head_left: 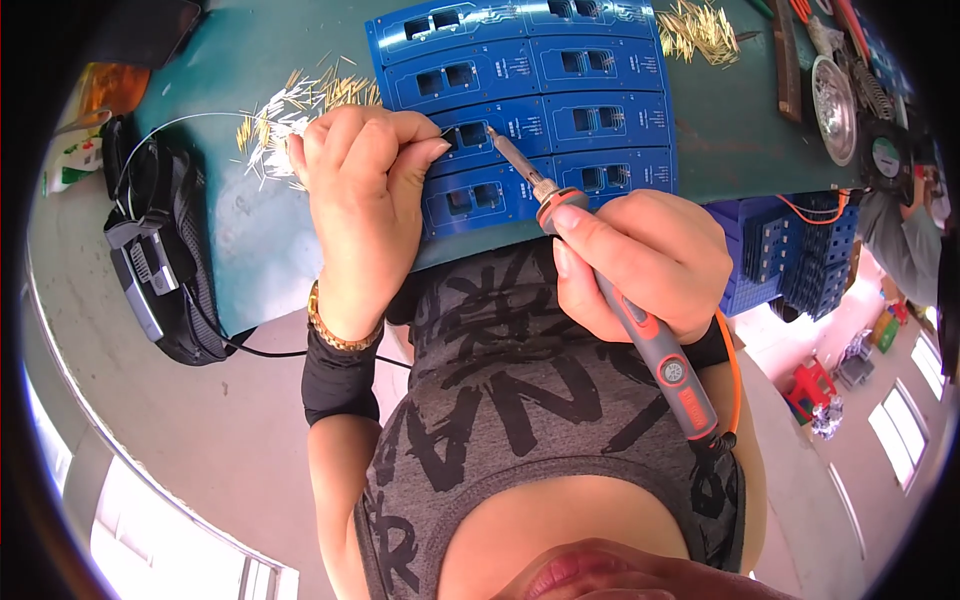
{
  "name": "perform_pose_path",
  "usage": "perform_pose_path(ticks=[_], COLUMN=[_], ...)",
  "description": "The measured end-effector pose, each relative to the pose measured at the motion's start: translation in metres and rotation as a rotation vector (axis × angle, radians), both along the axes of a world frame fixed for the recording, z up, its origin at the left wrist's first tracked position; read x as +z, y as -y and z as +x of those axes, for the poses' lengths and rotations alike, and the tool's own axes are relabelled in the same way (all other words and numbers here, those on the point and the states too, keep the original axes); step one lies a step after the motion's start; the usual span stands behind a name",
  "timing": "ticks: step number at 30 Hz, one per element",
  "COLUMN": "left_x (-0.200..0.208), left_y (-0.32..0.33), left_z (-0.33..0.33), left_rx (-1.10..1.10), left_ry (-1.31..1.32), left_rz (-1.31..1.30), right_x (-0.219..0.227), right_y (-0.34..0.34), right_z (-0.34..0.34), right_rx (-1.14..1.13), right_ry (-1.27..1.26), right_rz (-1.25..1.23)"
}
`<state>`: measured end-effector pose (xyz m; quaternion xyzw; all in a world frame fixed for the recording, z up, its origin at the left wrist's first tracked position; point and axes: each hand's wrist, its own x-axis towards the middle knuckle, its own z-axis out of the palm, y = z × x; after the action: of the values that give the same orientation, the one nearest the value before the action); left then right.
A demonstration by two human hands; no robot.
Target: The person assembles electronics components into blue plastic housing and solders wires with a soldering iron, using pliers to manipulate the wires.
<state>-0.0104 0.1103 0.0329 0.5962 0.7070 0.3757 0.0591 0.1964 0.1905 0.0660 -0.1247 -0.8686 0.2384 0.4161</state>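
My right hand is wrapped around a grey and red soldering iron. Its metal tip rests at or just above a rectangular cutout in a blue circuit board panel. Left of that same cutout, my left hand is closed in a pinch on a thin, silvery solder wire. The wire's short end pokes out of the fingertips towards the iron's tip. From the back of the hand the wire arcs away to the left. The panel lies flat, divided into several identical boards with paired cutouts.
Loose gold and silver pins lie behind my left hand; another pile of gold pins is right of the panel. A metal dish and tools crowd the far right. A black bag hangs over the left edge. Stacked blue boards fill a crate.
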Motion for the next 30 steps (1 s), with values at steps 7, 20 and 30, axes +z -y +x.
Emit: perform_pose_path(ticks=[7,20,30], left_x=[-0.004,-0.007,-0.010], left_y=[0.001,-0.001,0.003], left_z=[-0.001,0.003,0.008], left_rx=[0.016,0.002,0.073], left_ry=[0.089,0.012,0.225], left_rz=[0.083,0.116,0.007], right_x=[0.002,-0.004,-0.003], right_y=[-0.004,-0.003,-0.004], right_z=[0.002,-0.010,-0.011], right_rx=[-0.004,-0.006,0.007], right_ry=[0.032,-0.022,0.018], right_rz=[0.025,-0.022,-0.029])
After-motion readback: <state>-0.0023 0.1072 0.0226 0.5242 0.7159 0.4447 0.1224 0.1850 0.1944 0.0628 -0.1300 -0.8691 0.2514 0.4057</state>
